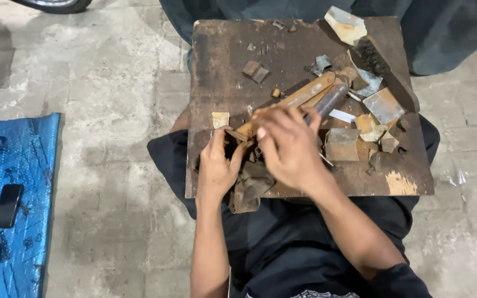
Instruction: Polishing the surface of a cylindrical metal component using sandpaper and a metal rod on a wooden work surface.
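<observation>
Wooden stick [299,98] under right hand [288,146]; left hand [216,165] beside it.

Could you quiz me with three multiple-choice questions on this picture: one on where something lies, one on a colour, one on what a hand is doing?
1. Where does the dark flat phone lie?
A. on the blue plastic sheet
B. on the worn dark wooden board
C. in a hand

2. What colour is the sheet on the floor?
A. red
B. blue
C. yellow

3. What is the right hand doing?
A. hanging free at the side
B. resting on the long tan-handled tool
C. holding the phone

Answers: 1 A, the phone sits on the sheet at left. 2 B, it is plainly blue. 3 B, its fingers lie over the tool beside the left hand.
</observation>
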